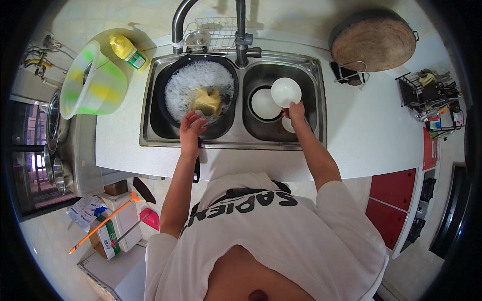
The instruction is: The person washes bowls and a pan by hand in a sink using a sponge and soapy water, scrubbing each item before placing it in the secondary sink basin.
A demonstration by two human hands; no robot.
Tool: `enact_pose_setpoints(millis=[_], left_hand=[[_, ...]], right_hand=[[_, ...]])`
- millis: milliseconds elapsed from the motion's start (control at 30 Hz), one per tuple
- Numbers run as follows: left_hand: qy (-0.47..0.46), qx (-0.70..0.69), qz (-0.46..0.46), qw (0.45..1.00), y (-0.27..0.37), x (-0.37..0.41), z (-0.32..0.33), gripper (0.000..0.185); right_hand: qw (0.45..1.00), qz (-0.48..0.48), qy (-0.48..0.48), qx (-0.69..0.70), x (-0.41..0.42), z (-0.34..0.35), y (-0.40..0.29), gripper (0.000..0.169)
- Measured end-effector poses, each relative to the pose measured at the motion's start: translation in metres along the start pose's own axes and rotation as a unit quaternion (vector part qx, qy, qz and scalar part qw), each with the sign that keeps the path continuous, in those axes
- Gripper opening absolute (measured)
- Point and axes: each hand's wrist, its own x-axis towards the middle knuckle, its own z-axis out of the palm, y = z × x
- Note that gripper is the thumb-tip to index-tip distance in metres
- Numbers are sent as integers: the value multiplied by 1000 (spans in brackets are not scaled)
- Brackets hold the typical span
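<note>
My right hand (295,113) grips the rim of a white bowl (286,92) above the right basin of the steel double sink (239,129). Under it in that basin, another white bowl (264,104) sits in a dark round vessel, and one more white dish (288,125) lies partly behind my right hand. My left hand (192,124), its fingers apart and holding nothing, is at the near edge of a black frying pan (162,98) in the left basin. The pan is full of white suds (184,81), with a yellow cloth (207,99) in them. Its black handle points towards me.
A steel faucet (241,41) rises behind the sink, by a wire rack (218,28). At left stand a yellow pump bottle (130,52) and a tilted plastic basin (107,86). A round wooden chopping board (372,41) leans at the back right, left of a black dish rack (410,90).
</note>
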Motion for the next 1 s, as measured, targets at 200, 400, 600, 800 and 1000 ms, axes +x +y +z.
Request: enact_pose_setpoints(millis=[200,400,600,800,1000], left_hand=[[-2,7,-29,1000,-7,-8,-7,31],[-69,-1,-56,996,-27,-9,12,26],[-100,13,-73,992,-29,-15,36,24],[-114,15,-77,990,-36,-7,34,25],[-122,15,-77,989,-36,-3,35,23]], right_hand=[[994,-31,-95,-41,-7,-47,-16,31],[953,78,-268,-115,-17,-77,-23,35],[950,162,-264,-45,-40,-64,17,37],[968,196,-150,-42,-34,-61,39,35],[964,96,-87,-232,-39,-71,15,37]])
